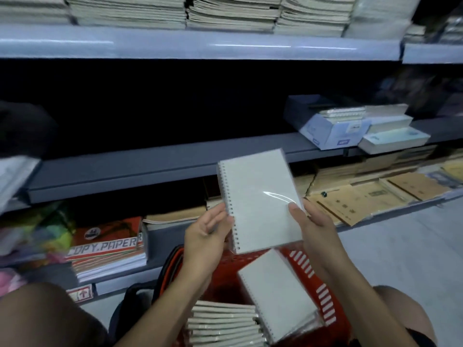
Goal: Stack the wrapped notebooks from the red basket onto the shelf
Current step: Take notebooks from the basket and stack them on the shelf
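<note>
A wrapped spiral notebook (pixel 258 199) with a pale cover is held up above the red basket (pixel 323 289), in front of the dark grey shelf (pixel 125 171). My left hand (pixel 205 234) grips its spiral edge, thumb in front. My right hand (pixel 313 226) holds the lower right corner, thumb on the cover. In the basket another wrapped notebook (pixel 278 296) leans tilted, beside a row of several notebooks (pixel 225 324) standing on edge.
The grey shelf carries a blue-white box (pixel 333 132) and book stacks (pixel 393 136) at its right. Above, a pale shelf (pixel 200 46) bears paper stacks. Below lie copy paper packs (pixel 107 246) and brown notebooks (pixel 363 199). Bare floor (pixel 413 246) is at the right.
</note>
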The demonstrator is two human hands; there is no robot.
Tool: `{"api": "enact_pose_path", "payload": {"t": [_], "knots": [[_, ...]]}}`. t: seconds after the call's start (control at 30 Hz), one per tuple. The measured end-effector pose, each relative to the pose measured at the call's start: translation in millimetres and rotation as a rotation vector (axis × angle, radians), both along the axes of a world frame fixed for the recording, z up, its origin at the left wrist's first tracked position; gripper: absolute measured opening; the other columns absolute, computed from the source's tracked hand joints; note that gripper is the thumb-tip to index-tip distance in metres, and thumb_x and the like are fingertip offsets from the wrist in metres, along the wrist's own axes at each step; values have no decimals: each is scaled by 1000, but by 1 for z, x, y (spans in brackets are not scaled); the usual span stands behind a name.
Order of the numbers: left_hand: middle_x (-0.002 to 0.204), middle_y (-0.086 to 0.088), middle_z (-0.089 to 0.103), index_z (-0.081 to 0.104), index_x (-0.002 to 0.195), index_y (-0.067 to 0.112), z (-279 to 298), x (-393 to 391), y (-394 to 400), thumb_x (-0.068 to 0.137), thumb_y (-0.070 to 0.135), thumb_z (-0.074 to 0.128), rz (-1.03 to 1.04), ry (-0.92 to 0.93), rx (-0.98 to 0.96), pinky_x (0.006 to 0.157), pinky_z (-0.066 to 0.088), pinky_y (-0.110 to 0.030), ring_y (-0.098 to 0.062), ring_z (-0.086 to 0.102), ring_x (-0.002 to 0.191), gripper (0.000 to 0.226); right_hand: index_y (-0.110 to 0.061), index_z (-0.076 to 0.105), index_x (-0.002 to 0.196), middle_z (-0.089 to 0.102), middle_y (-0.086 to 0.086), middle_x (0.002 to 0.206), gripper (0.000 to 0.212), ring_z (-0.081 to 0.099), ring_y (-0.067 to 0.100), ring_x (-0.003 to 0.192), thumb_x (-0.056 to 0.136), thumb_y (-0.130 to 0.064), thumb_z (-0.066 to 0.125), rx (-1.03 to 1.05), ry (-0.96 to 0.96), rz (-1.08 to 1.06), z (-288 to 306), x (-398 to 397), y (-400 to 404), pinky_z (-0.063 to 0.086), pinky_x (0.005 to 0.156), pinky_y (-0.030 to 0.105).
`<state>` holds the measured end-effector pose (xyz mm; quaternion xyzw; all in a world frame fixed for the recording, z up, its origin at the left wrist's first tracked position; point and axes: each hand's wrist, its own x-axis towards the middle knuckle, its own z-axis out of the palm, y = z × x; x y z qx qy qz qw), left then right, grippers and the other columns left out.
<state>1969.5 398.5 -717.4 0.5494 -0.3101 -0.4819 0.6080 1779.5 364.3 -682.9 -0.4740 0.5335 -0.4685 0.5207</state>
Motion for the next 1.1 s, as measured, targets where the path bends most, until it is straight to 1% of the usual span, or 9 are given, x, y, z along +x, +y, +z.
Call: {"api": "enact_pose_path", "payload": {"t": [0.1, 0.27, 0.5, 0.6, 0.7, 0.77, 0.83, 0.93, 1.1], "knots": [[114, 2, 76, 70, 122, 19, 14, 16, -17, 91, 9, 69, -11, 0, -59, 101, 52, -46, -21, 70, 111, 33, -24, 72, 104, 73, 10, 99, 17, 71, 29, 84, 100, -29, 56, -6, 37, -28, 4, 16, -25, 58, 55, 36], [102, 11, 77, 68, 120, 17, 22, 25, -76, 91, 3, 67, 39, 35, -92, 77, 55, -15, -5, 73, 97, 32, -24, 70, 109, 79, -5, 93, 15, 74, 17, 88, 99, -21, 60, -79, 87, -103, -1, 30, -90, 58, 78, 38], [119, 0, 72, 60, 131, 15, 33, 31, -174, 94, -3, 61, -86, 46, -4, 98, 54, -29, -12, 70, 108, 42, -13, 72, 111, 75, 3, 100, 20, 69, 27, 103, 95, -24, 66, -68, 127, -170, -6, 29, -214, 55, 91, 42], [117, 0, 72, 59, 131, 8, 39, 32, -210, 88, 0, 70, -79, -1, 25, 97, 53, -22, -8, 69, 104, 44, -11, 71, 110, 69, 0, 97, 22, 63, 25, 105, 98, -26, 62, -96, 303, -105, -4, 34, -256, 45, 85, 32], [84, 17, 73, 63, 122, 16, 38, 36, -233, 89, 7, 72, -11, -162, 26, 64, 48, -1, 10, 66, 74, 35, -24, 69, 101, 65, 6, 107, 28, 55, 29, 115, 97, -46, 54, -117, 581, 4, -4, 37, -283, 44, 99, 39], [98, 8, 74, 62, 129, 14, 33, 40, -238, 90, 11, 72, 27, -294, 45, 66, 47, 1, 4, 67, 84, 40, -30, 68, 94, 58, 5, 104, 37, 47, 27, 113, 91, -62, 49, -203, 859, 78, -4, 30, -288, 39, 101, 42], [123, 2, 68, 59, 134, 13, 27, 41, -234, 88, 13, 75, 7, -426, 22, 81, 45, -1, -3, 64, 104, 49, -24, 67, 117, 54, -1, 109, 58, 41, 23, 114, 83, -70, 56, -269, 1020, 173, -3, 20, -281, 37, 104, 47], [132, 14, 59, 60, 135, 19, 22, 38, -228, 83, 20, 80, -41, -648, -24, 90, 43, -5, 1, 57, 106, 56, -25, 67, 122, 52, -10, 100, 86, 42, 17, 106, 58, -81, 55, -275, 902, 236, -2, 13, -273, 40, 103, 47], [129, 8, 63, 61, 135, 15, 22, 34, -236, 83, 29, 80, 5, -820, -50, 103, 48, -32, -13, 57, 110, 57, -20, 71, 119, 58, -14, 98, 49, 48, 19, 105, 79, -48, 75, -369, 795, 67, -13, 18, -287, 42, 103, 48]]}}
